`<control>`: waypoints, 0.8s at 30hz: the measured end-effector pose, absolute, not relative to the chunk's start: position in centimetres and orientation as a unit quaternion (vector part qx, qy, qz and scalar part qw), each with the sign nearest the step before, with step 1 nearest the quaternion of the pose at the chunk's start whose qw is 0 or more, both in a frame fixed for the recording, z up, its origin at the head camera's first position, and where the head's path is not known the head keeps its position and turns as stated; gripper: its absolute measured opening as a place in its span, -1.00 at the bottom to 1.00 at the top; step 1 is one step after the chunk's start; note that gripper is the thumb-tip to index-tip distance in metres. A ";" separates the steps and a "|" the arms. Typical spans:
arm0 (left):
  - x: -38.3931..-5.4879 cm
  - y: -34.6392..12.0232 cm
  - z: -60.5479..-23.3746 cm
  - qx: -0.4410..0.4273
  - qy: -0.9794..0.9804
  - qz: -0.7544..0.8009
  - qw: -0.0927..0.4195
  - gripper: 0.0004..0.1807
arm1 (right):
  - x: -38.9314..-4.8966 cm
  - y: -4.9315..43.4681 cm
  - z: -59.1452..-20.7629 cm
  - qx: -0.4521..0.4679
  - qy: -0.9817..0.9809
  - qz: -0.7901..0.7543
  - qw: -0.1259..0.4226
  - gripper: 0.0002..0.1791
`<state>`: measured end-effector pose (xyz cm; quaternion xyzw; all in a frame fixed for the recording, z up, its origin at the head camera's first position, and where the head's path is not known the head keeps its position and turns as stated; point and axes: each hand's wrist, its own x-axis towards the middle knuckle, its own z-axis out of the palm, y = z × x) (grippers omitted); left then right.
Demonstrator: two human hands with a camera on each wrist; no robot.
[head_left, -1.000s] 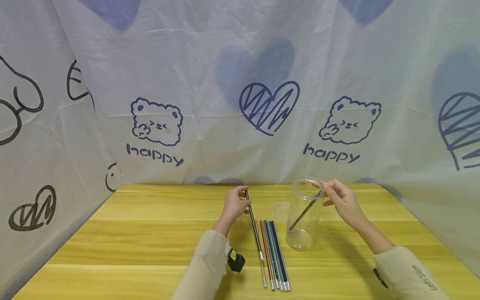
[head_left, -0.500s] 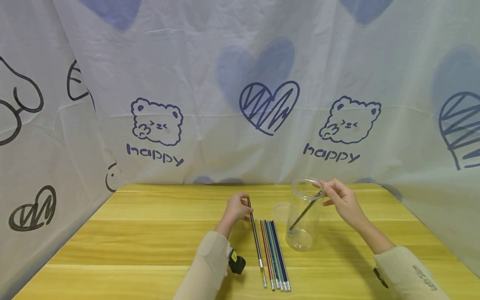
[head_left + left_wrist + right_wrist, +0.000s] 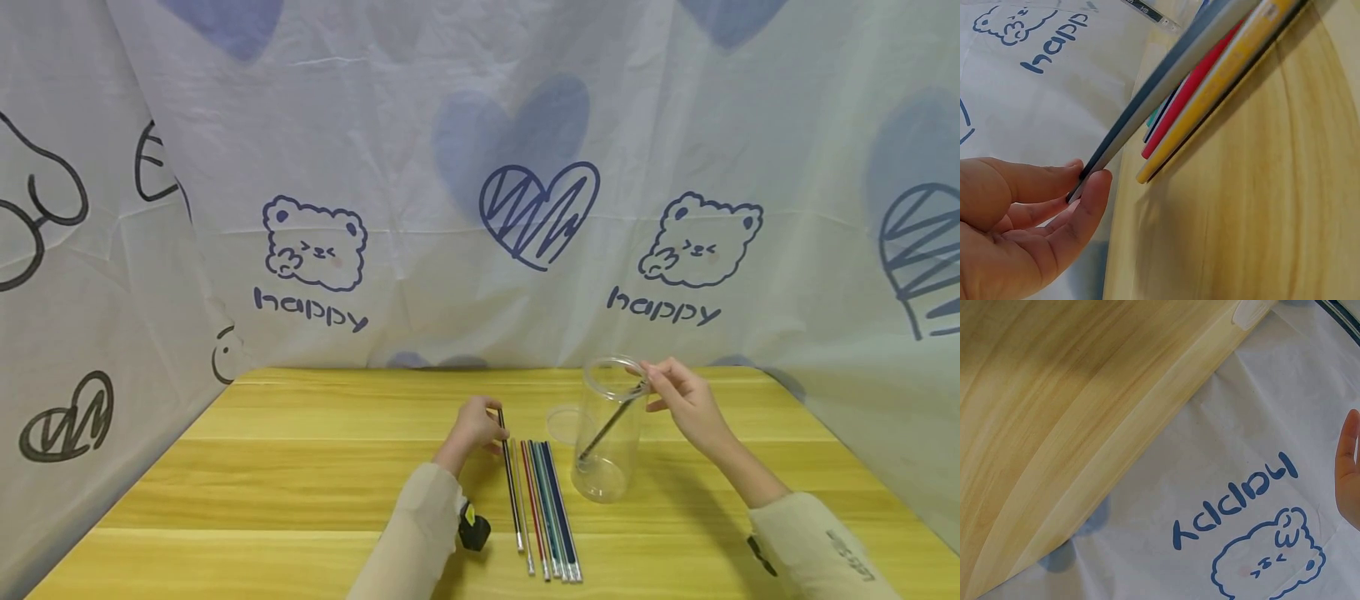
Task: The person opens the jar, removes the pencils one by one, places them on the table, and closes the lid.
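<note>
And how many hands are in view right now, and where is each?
2: the left hand pinches a dark pencil left of the other pencils; the right hand holds the clear jar by its rim.

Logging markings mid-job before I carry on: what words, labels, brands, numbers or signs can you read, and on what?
"happy": cloth backdrop, under the left bear drawing.
"happy": same cloth, under the right bear drawing.
Right sleeve: lettering too small to read surely.
Yellow pencil: print too blurred to read.
No number or brand is legible.
</note>
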<state>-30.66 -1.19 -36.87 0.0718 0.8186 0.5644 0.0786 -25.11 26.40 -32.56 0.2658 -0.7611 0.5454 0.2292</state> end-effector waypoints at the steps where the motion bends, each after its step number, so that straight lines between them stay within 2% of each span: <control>1: -30.6 -1.2 -36.9 0.070 0.821 0.560 0.082 -0.45 | -25.1 26.4 -32.6 0.266 -0.761 0.546 0.229 -0.82; 24: -30.5 -0.7 -37.3 0.073 0.869 0.478 0.109 -0.54 | -25.1 26.3 -32.6 0.259 -0.762 0.546 0.234 -0.83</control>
